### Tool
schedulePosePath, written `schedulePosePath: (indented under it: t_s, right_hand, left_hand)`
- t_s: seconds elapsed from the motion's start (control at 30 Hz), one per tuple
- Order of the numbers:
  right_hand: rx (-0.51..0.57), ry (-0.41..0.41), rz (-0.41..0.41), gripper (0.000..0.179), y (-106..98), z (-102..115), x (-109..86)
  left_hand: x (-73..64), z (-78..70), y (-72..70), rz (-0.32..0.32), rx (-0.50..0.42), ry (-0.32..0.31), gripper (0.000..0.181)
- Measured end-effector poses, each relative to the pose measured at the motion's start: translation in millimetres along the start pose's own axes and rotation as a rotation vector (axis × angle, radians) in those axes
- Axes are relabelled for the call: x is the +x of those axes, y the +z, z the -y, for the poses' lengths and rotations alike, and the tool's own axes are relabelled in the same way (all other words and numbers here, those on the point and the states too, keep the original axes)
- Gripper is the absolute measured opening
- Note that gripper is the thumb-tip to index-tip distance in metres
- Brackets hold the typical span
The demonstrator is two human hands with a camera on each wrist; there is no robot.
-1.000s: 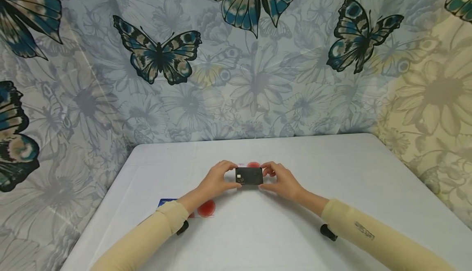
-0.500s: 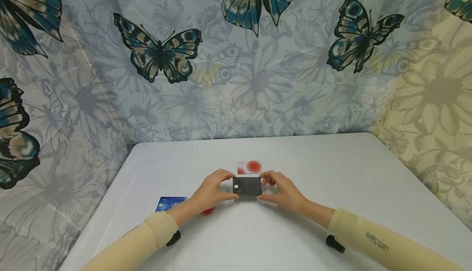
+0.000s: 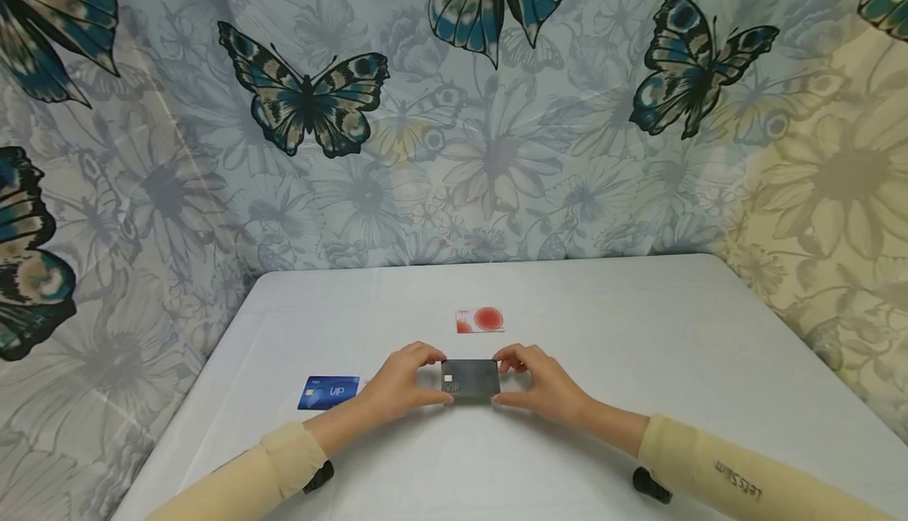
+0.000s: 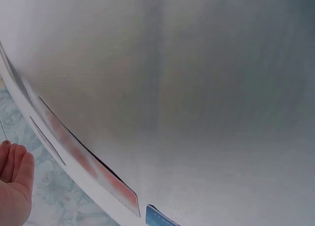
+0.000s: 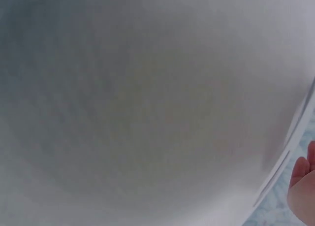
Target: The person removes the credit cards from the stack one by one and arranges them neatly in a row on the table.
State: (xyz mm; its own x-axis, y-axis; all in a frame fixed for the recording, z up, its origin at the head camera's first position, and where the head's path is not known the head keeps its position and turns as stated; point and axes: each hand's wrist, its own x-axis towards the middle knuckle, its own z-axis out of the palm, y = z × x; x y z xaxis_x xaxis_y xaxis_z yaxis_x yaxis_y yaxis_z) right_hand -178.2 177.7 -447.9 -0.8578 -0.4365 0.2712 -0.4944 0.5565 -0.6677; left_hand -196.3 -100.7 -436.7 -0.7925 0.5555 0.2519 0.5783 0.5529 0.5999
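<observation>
The left hand (image 3: 404,383) and the right hand (image 3: 546,387) are both clamped on a black card (image 3: 470,380) marked VIP, one at each short edge, fingertips at the upper corners and thumbs at the lower. The card's long edges run level from side to side; whether its lower edge touches the white worktop (image 3: 638,332) cannot be told. Beyond it, near but apart, a red-and-white card (image 3: 479,320) lies flat, with a wide stretch of white surface between it and the far edge. A blue card (image 3: 328,392) lies to the left, its lower right part just at the left forearm, well inside the slanting left edge. The left wrist view shows a red-patterned card (image 4: 93,162) just beside the blue one; the forearm mostly hides it from the head view. Right of the right hand, the white surface runs broadly to the right edge. A butterfly-patterned cloth (image 3: 496,158) rises behind the far edge.
</observation>
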Motion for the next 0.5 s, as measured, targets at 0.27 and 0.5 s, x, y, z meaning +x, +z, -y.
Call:
schedulePosePath:
  t_s: [0.27,0.5]
  right_hand:
    - [0.002,-0.027,0.02,0.052,7,3,-2.3]
    - [-0.009,-0.026,0.042,0.051,11,6,1.2]
  left_hand:
    - [-9.6,1.9,-2.7,0.026,0.01,-0.008,0.054]
    - [-15.5,2.5,-7.1,0.048,0.061,-0.044,0.053]
